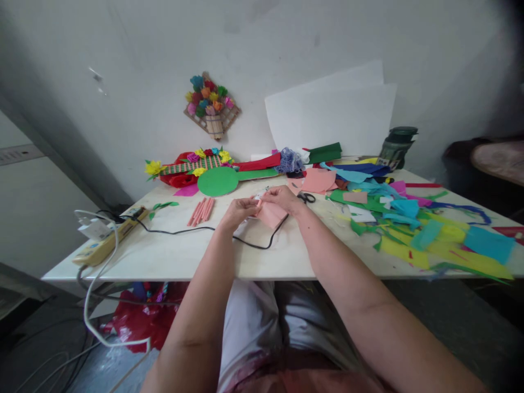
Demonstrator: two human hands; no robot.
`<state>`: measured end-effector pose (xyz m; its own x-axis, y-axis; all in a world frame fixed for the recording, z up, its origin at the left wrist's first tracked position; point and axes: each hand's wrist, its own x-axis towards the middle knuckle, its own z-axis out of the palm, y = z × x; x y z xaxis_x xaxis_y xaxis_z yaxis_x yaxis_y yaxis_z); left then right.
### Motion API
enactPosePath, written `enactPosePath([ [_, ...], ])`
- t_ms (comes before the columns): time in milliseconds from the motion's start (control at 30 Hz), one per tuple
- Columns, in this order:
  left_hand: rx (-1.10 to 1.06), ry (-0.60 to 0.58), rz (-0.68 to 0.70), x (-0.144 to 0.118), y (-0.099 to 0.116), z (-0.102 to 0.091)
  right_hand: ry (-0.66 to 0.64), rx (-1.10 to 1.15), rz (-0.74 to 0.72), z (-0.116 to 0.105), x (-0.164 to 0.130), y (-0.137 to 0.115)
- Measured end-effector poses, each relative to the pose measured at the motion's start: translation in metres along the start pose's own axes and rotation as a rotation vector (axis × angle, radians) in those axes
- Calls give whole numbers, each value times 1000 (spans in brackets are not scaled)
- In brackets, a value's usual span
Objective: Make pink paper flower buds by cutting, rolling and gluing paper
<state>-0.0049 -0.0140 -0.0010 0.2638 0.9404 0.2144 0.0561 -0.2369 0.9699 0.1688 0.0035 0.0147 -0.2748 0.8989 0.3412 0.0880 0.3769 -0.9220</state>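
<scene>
Both hands pinch a small pink sheet of craft paper [271, 214] at mid-counter: left hand [240, 210] closed on its near edge, right hand [283, 198] closed on its top, just above a black cable [249, 243] that loops under the sheet. Risk: thin paper may tear or crease crooked if the grip pulls unevenly, and the cable could snag it. Left of the sheet lie rolled pink paper sticks [201, 210]; right, black-handled scissors [307, 197] and coloured paper scraps [413, 224] crowd the pale counter [172, 256].

White plaster wall [123, 65], scuffed, evenly lit by soft daylight. Pale table [172, 256] pushed against it. Paper flower decoration [210, 106] hangs on the wall; white sheets [335, 117] lean there. Grey floor [36, 333] below, cables [94, 305] trailing, red bag [137, 322] underneath.
</scene>
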Motion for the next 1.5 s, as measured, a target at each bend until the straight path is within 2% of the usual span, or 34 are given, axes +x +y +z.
enactPosePath([
  [167, 4, -10, -11, 0, 0, 1, 50, -19, 5, 2, 0, 0],
  [333, -68, 34, -6, -1, 1, 2, 53, 51, 25, 2, 2, 4],
  [500, -93, 59, -42, 0, 0, 2, 67, 63, -22, 0, 6, 10],
  [633, -122, 88, -19, 2, -1, 1, 146, 113, -3, -1, 8, 12],
  [733, -155, 155, 3, 3, -2, 0, 200, 221, 22, -1, 6, 11],
  [933, -227, 236, 0, 5, -4, -1, 118, 276, 77, 6, 5, 9],
  [1067, -191, 216, 4, 4, -4, 0, 182, 246, 52, 11, 9, 12],
  [1233, -107, 142, 31, 4, -4, 3, 112, 136, 20, 13, 7, 12],
  [1333, -81, 137, 19, 4, -4, 5, 152, 63, 16, 14, 5, 8],
  [1500, -57, 128, -30, 3, -4, 7, 183, 111, 29, 14, 3, 3],
])
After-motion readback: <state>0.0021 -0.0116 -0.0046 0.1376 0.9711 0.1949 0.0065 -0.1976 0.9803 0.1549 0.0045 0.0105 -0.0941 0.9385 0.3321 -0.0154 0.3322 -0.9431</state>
